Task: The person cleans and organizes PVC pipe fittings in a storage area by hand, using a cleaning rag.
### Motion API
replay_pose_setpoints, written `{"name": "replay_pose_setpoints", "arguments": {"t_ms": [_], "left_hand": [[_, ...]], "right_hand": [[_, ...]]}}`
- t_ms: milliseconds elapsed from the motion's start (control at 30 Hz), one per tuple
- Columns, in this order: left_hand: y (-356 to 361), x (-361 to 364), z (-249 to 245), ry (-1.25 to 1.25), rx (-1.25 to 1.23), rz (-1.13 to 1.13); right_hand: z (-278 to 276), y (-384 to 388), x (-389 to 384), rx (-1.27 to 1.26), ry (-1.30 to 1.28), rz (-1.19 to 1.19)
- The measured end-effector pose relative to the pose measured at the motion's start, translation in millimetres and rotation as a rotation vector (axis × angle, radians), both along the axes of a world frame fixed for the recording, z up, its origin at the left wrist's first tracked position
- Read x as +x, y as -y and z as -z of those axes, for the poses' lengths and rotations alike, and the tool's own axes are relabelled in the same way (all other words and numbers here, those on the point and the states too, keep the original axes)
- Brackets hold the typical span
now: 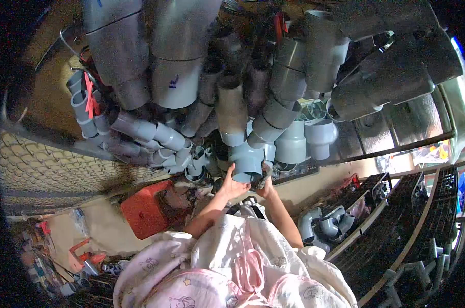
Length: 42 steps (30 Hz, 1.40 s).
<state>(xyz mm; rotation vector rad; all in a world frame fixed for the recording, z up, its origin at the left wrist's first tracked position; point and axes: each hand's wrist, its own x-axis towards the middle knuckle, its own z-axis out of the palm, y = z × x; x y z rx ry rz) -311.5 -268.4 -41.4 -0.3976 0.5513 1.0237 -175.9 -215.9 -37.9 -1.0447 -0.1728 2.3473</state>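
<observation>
Head view: outer edges cut off by the dark lens surround; upper pipes [177, 77] run out of frame at top, gaps btwn them too dark to read. Red crate [148, 209] partly hidden behind L forearm side; small stuff at lower L blurred, can't ID. Grey fitting [246, 160] is front & centre, just below the hanging-over pipes, its open end facing the person; back end hidden amongst other pcs.

Both forearms reach fwd, converging. L hand [235, 188]: thumb up along fitting's L side, fingers curled at its lower rim, gripping it. R hand [266, 187] at fitting's R side, fingers in shadow, can't tell if gripping.
</observation>
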Motion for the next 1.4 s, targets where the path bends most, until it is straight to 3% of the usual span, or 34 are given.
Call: {"name": "replay_pose_setpoints", "arguments": {"t_ms": [100,167,200,300,367,433,467,567,700,767,900,967,1000,1100,1167,1233,1267,1300,1367,1400], "left_hand": [[-8,-13,-6,-0.044,-0.002,0.146],[-10,-27,24,-0.338,-0.034,0.377],[-12,-32,35,-0.486,-0.05,0.496],[-8,-21,-49,-1.054,0.228,0.388],[-11,-8,-36,-1.176,0.311,0.333],[-16,-4,-45,-0.986,0.325,0.338],[-16,-4,-41,-0.92,0.298,0.33],[-12,-6,-14,-0.663,0.221,0.28],[-5,-12,12,-0.197,0.104,0.196],[-4,-19,17,0.004,0.087,0.188],[-10,-22,7,-0.17,0.07,0.276],[-7,-14,-6,-0.454,0.11,0.324],[-3,-12,-11,-0.596,0.126,0.348],[4,-8,14,-0.657,0.256,0.308],[2,2,5,-0.766,0.253,0.33],[-4,4,-17,-0.86,0.333,0.418],[-10,4,-8,-0.787,0.315,0.298],[-13,5,-3,-0.923,0.292,0.374],[-16,6,8,-1.194,0.239,0.533],[-13,14,74,-1.249,0.344,0.354]], "right_hand": [[5,1,-3,0.012,0.013,0.064],[21,-3,1,0.148,0.034,0.121],[-18,0,-1,0.206,0.101,0.134],[-2,1,11,0.494,0.51,-0.022],[-35,8,5,0.647,0.689,-0.07],[-46,9,8,0.626,0.834,-0.276],[-32,13,9,0.712,0.791,-0.152],[-29,17,8,0.608,0.718,0.014],[-3,7,4,0.164,0.154,0.16],[-3,4,2,0.111,0.034,0.133],[9,7,1,0.048,-0.024,0.16],[20,6,6,0.086,0.022,0.177],[20,10,8,0.207,0.087,0.162],[17,20,19,0.334,0.445,0.01],[-7,27,18,0.537,0.688,-0.07],[-54,31,13,0.508,0.701,-0.103],[-55,30,13,0.592,0.752,-0.017],[-64,25,17,0.573,0.731,0.003],[-82,19,8,0.617,0.757,0.387],[-69,10,12,0.674,0.796,0.44]]}}
